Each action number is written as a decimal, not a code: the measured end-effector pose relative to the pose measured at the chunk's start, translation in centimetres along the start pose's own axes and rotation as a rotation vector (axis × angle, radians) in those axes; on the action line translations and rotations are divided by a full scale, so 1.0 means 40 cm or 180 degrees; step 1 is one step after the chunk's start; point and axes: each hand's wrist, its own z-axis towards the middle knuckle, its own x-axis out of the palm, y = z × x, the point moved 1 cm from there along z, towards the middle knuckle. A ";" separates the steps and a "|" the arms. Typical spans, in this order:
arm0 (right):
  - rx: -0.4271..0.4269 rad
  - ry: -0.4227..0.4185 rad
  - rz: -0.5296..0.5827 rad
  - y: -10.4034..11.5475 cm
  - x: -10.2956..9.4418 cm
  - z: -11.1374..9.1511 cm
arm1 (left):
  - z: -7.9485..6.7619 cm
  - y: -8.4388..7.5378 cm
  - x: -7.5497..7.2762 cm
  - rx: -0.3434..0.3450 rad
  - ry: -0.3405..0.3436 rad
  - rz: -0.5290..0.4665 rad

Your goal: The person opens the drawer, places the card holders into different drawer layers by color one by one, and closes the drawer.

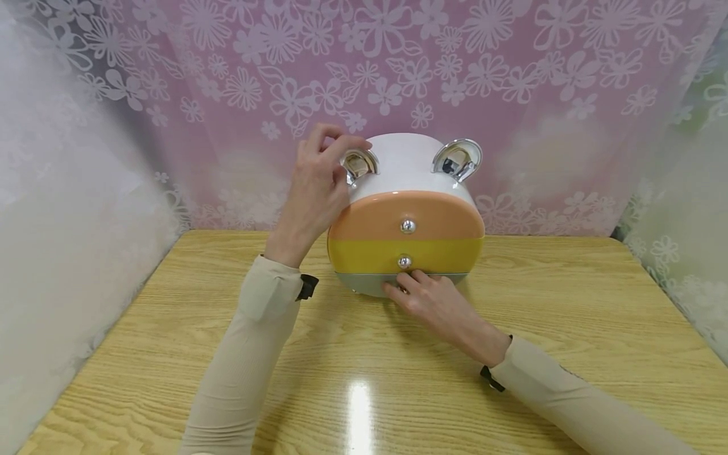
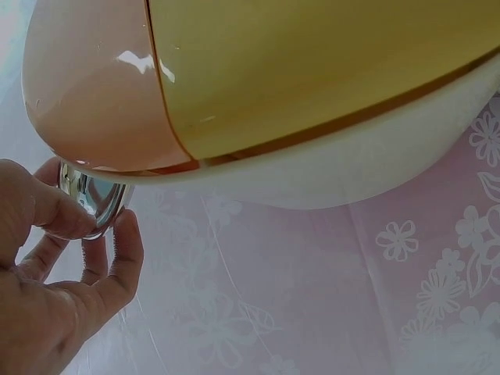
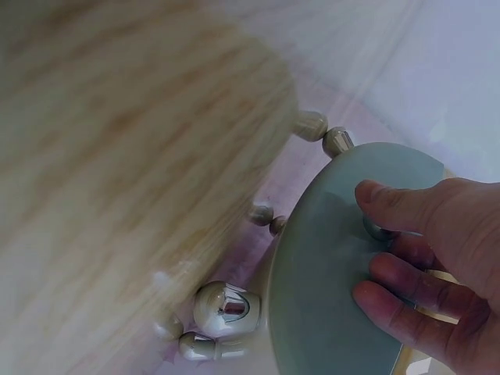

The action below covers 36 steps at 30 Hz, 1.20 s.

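A rounded white storage box with two chrome ears stands upright on the table. Its front has an orange drawer, a yellow drawer and a grey-green bottom drawer, flush with one another. My left hand grips the left chrome ear, thumb on one side and fingers on the other. Down at the bottom drawer, my right hand has its thumb and fingers curled around the small round knob, which they partly cover. Chrome knobs on the upper drawers are untouched.
The box rests on a wood-grain table. Chrome ball-shaped feet show beneath it. A pink flowered curtain hangs close behind, with pale cloth at the sides. The right chrome ear is free.
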 end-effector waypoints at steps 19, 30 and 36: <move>-0.0014 0.0134 0.0013 0.000 -0.005 0.015 | 0.003 0.010 -0.002 0.0035 -0.0075 -0.0042; -0.0019 -0.0044 0.0022 -0.004 -0.001 0.011 | -0.003 0.019 -0.004 -0.0031 -0.0044 -0.0107; 0.0037 -0.0455 0.0234 -0.011 -0.008 -0.004 | -0.050 0.040 -0.022 0.0027 -0.0074 -0.0250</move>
